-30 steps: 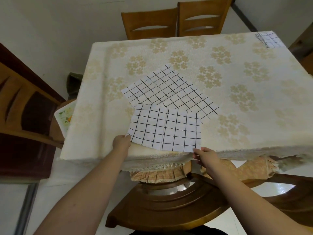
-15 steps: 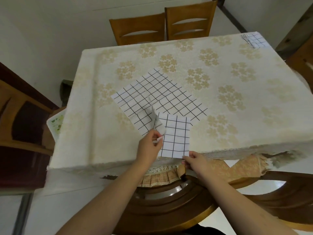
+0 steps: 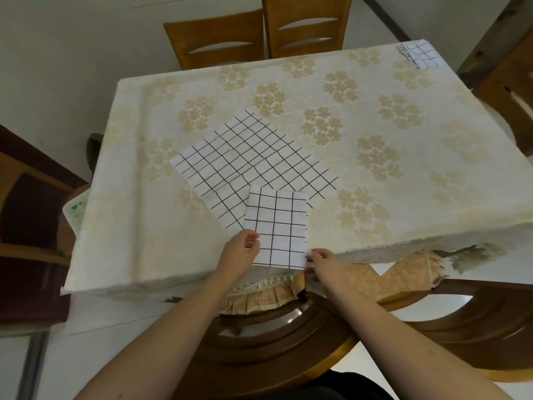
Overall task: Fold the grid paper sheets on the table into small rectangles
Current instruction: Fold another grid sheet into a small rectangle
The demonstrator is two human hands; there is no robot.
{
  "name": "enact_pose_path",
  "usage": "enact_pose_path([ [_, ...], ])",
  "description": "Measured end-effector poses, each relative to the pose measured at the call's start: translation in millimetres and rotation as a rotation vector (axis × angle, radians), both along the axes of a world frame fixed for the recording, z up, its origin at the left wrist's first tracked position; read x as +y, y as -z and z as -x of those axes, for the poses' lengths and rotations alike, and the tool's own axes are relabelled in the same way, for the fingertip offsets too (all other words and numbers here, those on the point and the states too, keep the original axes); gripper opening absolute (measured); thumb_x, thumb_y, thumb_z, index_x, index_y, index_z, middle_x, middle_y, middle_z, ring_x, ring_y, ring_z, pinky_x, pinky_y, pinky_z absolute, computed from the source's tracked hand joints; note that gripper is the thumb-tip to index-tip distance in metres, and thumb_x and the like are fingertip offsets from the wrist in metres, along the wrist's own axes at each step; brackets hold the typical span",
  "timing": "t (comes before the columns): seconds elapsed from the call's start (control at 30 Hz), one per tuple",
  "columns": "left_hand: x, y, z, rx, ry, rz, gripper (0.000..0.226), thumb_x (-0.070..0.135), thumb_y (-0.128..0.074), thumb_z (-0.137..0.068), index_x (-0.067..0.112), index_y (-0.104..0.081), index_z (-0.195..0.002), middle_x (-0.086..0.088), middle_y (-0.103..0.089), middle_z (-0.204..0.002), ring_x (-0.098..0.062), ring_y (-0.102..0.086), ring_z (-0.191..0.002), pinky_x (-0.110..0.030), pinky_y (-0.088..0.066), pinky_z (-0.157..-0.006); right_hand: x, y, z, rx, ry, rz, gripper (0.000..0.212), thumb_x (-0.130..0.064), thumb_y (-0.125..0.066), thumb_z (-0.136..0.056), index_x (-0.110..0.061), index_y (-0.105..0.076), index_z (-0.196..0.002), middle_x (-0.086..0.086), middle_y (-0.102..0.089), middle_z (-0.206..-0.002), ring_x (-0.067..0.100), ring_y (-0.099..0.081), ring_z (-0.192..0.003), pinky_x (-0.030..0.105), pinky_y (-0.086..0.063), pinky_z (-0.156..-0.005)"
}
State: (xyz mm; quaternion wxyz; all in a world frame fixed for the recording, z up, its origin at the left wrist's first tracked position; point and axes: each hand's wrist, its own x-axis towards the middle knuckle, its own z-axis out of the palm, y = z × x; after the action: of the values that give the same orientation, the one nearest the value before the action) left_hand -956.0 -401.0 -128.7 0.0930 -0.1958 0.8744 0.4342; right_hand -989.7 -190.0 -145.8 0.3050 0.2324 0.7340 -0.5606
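A folded grid paper sheet [image 3: 277,229], white with black lines, lies at the near edge of the table [image 3: 375,116]. My left hand [image 3: 240,249] pinches its lower left edge. Its lower right corner is pinched by my right hand [image 3: 321,262]. Behind it lie flat unfolded grid sheets [image 3: 248,157], turned diagonally and partly under the folded one. A small pile of folded grid pieces [image 3: 418,54] sits at the table's far right corner.
The table has a cream floral cloth. Two wooden chairs [image 3: 259,36] stand at the far side, another chair [image 3: 513,90] at the right. A curved wooden chair back [image 3: 317,336] is right below my hands. A dark cabinet [image 3: 26,226] stands to the left.
My left hand has folded the sheet's left half over onto the right half and now holds the flattened left edge. My right hand kept its corner grip.
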Motion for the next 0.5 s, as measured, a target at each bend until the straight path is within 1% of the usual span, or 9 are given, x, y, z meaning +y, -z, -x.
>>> enact_pose_path([
  [0.1,-15,8,10,-0.027,-0.102,0.036,0.024,0.019,-0.054,-0.096,0.013,-0.059,-0.119,-0.001,-0.063,-0.112,-0.011,-0.056,-0.093,-0.022,-0.042,-0.078,2,-2,10,0.063,-0.039,-0.110,0.028,-0.016,-0.045,-0.098,-0.013,-0.054,-0.124,0.002,-0.061,-0.096,0.023,-0.064,-0.073,0.032,-0.052,-0.061],
  [0.2,-26,16,20,-0.034,-0.179,0.057,0.027,0.018,-0.054,-0.096,0.013,-0.059,-0.122,-0.006,-0.062,-0.118,-0.013,-0.055,-0.093,-0.025,-0.041,-0.077,4,-1,22,0.132,-0.076,-0.174,0.029,-0.017,-0.043,-0.098,-0.014,-0.057,-0.124,-0.002,-0.060,-0.084,0.023,-0.062,-0.069,0.037,-0.054,-0.064],
  [0.3,-35,22,29,-0.048,-0.213,0.082,0.030,0.018,-0.053,-0.097,0.011,-0.057,-0.126,-0.008,-0.061,-0.123,-0.017,-0.056,-0.099,-0.028,-0.044,-0.081,3,-3,36,0.174,-0.084,-0.172,0.031,-0.019,-0.043,-0.099,-0.014,-0.057,-0.125,0.000,-0.062,-0.083,0.021,-0.061,-0.064,0.034,-0.053,-0.059],
  [0.4,-40,25,41,-0.063,-0.243,0.074,0.032,0.017,-0.052,-0.097,0.009,-0.057,-0.128,-0.010,-0.061,-0.125,-0.023,-0.057,-0.109,-0.030,-0.044,-0.087,-1,-7,48,0.136,-0.043,-0.105,0.034,-0.014,-0.041,-0.100,-0.009,-0.053,-0.131,0.001,-0.058,-0.080,0.018,-0.055,-0.059,0.027,-0.047,-0.054],
  [0.5,-42,27,55,-0.085,-0.296,0.037,0.032,0.015,-0.051,-0.098,0.008,-0.057,-0.128,-0.010,-0.061,-0.126,-0.025,-0.057,-0.112,-0.027,-0.043,-0.083,-4,-4,61,0.002,0.096,0.001,0.035,-0.007,-0.045,-0.098,-0.005,-0.053,-0.132,0.004,-0.053,-0.076,0.016,-0.048,-0.059,0.027,-0.044,-0.056],
])
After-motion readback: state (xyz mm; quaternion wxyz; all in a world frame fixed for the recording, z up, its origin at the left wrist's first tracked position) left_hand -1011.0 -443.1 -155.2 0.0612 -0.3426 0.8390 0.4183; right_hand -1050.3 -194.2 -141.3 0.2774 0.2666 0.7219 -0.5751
